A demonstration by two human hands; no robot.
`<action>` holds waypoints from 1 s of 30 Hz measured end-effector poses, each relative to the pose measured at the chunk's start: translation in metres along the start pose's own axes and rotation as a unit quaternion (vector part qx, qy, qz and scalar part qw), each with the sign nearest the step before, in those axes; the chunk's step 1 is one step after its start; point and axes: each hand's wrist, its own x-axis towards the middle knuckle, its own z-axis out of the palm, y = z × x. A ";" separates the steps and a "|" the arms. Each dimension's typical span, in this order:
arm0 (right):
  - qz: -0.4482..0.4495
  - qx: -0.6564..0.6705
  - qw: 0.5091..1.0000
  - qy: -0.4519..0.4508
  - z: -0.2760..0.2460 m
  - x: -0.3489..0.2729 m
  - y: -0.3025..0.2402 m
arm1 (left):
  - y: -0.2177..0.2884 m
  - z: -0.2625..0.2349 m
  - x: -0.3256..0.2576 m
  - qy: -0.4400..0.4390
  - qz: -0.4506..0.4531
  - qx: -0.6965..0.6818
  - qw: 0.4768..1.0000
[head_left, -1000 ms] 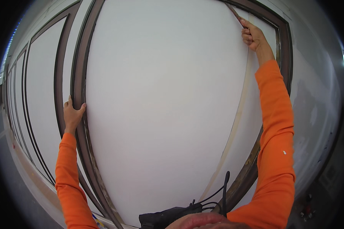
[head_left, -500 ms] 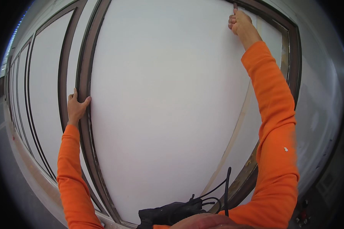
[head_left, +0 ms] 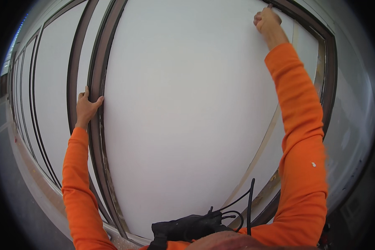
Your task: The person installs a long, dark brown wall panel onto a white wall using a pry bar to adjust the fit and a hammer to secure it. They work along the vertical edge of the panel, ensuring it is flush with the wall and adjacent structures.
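Note:
My left hand [head_left: 87, 109] rests on a brown upright moulding [head_left: 97, 79], thumb and fingers spread apart across its width. At the top right, my right hand [head_left: 267, 21] is closed into a fist just below the dark top strip of the frame [head_left: 289, 9]. A short, narrow brownish end [head_left: 270, 6] sticks up from the fist and meets that strip; what it is I cannot make out. Between my arms lies a large plain white panel [head_left: 187, 108], bordered by the brown moulding. A thin tan line [head_left: 264, 143] runs down its right part.
More white panels [head_left: 54, 71] with dark mouldings continue along the wall to the left. Bare, stained patches [head_left: 319, 68] show on the right frame member. A black pouch-like thing with cables [head_left: 187, 228] sits close to my body at the bottom. Grey floor [head_left: 8, 166] shows at left.
The view has shifted slightly, so the panel and frame sit further right. My right fist has moved a little to the right along the top strip. The left hand stays on the moulding.

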 end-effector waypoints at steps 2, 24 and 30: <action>-0.054 -0.044 0.997 -0.026 -0.007 -0.004 0.019 | -0.006 0.002 0.000 0.019 0.006 0.016 1.000; -0.046 -0.219 0.942 -0.251 -0.143 0.040 -0.018 | -0.005 0.010 0.002 0.015 0.017 -0.015 1.000; -0.129 -0.413 0.865 -0.253 -0.156 0.083 -0.067 | 0.007 0.006 -0.006 0.003 0.011 -0.011 1.000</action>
